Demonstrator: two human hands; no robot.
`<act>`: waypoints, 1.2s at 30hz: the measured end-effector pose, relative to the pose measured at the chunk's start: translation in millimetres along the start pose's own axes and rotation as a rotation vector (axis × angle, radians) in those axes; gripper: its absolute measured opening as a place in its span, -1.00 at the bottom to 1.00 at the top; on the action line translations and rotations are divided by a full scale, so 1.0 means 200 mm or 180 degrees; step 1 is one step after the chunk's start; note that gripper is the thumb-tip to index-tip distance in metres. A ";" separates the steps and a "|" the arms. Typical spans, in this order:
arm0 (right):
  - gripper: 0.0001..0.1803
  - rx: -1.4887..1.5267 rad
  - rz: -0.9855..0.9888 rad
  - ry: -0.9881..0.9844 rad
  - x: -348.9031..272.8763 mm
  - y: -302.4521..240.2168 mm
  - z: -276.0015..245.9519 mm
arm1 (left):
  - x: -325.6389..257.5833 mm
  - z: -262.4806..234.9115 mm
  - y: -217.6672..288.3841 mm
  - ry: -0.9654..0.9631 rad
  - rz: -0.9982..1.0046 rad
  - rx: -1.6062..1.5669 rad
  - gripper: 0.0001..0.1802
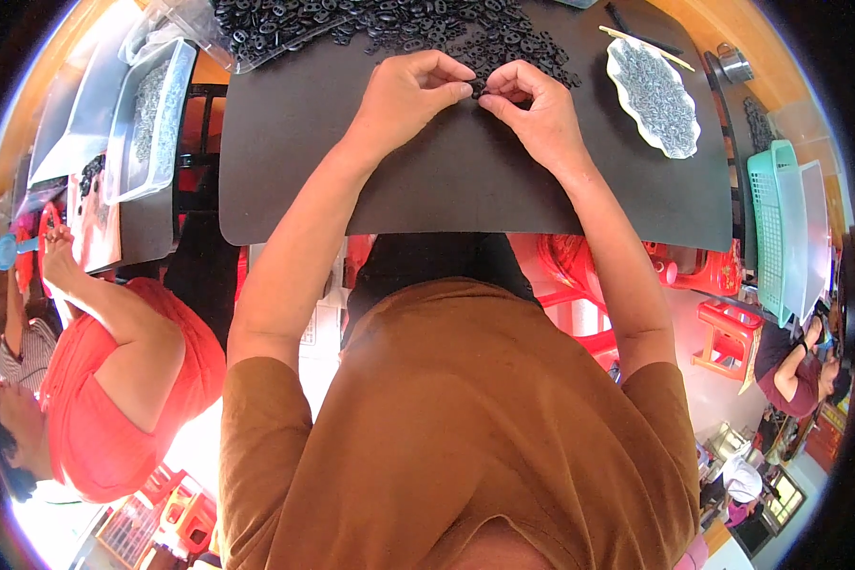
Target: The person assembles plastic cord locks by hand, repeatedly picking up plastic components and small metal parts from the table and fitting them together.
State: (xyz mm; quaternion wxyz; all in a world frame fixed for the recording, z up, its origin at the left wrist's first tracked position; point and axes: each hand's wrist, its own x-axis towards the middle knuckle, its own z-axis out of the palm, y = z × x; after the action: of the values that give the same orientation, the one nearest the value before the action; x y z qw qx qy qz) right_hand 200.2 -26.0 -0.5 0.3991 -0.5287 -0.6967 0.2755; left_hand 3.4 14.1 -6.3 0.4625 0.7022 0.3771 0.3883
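Note:
Near the far side of the dark table [351, 204], my left hand [413, 95] and my right hand [534, 106] meet fingertip to fingertip. Thumb and forefinger of each are pinched on a small black piece [478, 87], largely covered by the fingers. Just beyond them spreads a heap of small black pieces [427, 24], many oval with holes, some loose by my fingertips. To the right of my right hand, a white scalloped dish [691, 142] holds many tiny clear or silvery parts.
A thin wooden stick [646, 47] lies across the dish's far end. A clear tub [176, 133] of small parts stands at left, beside a person in red [123, 380]. At right are a green basket [769, 228] and a metal cup [734, 64]. Red stools [727, 337] stand below.

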 end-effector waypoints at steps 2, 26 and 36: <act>-0.73 -0.0024 0.0033 0.0015 0.00 -0.05 0.00 | -0.01 0.00 0.00 0.0001 0.0004 0.0084 -0.83; -0.82 -0.0575 -0.0379 0.0147 -0.02 -0.05 0.00 | -0.02 0.00 0.02 -0.0144 0.0449 0.0551 -0.89; -0.86 -0.0351 -0.0444 0.0078 -0.02 -0.04 0.01 | -0.03 0.01 0.02 -0.0229 0.0602 0.0583 -0.91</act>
State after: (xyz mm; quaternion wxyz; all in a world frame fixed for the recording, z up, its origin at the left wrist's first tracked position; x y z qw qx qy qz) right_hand 195.7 -32.6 4.1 0.3961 -0.5034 -0.7409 0.2018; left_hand 2.9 8.3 -4.7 0.3711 0.7874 0.3263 0.3687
